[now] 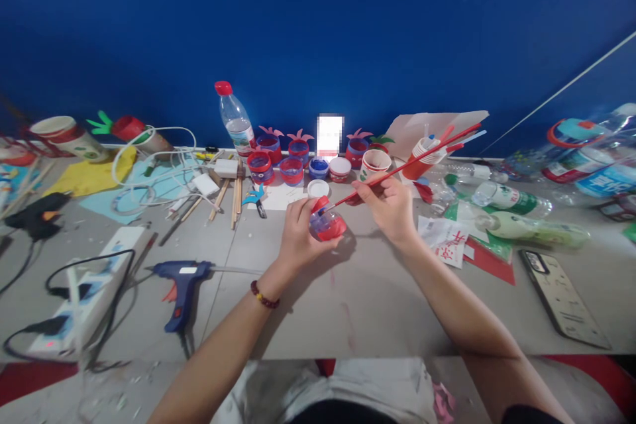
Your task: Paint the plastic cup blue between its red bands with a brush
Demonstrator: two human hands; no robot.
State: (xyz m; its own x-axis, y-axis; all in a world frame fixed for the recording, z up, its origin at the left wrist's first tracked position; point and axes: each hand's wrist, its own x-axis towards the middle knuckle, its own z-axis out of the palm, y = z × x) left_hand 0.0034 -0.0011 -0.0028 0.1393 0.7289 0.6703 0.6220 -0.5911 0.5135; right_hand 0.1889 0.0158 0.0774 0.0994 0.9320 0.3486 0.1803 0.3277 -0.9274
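In the head view, the small clear piece (328, 220) sits between the thumb and fingers of the left hand (301, 232), held just above the table (298, 324) near its middle — the thumb runs beneath it, and the fingers curl over its left side. The right hand (387, 202) is to the right of it, apart from the left, its fingers closed in a narrow pinch around a long red paintbrush (397, 173), whose lower tip reaches down to the piece and whose handle slants up to the right. The piece looks like see-through plastic, rounded and tilted, with bright red covering its upper edge and its lower right part; a bluish-purple patch shows on its left, and the middle is still clear plastic. Whether the brush tip touches its wall is too small to tell. Just behind the left hand lies a round white lid (318, 189), with an open jar of blue paint (318, 169) beyond it and a white-topped jar (340, 169) beside that — a paper cup (376, 164) stands behind the right hand.
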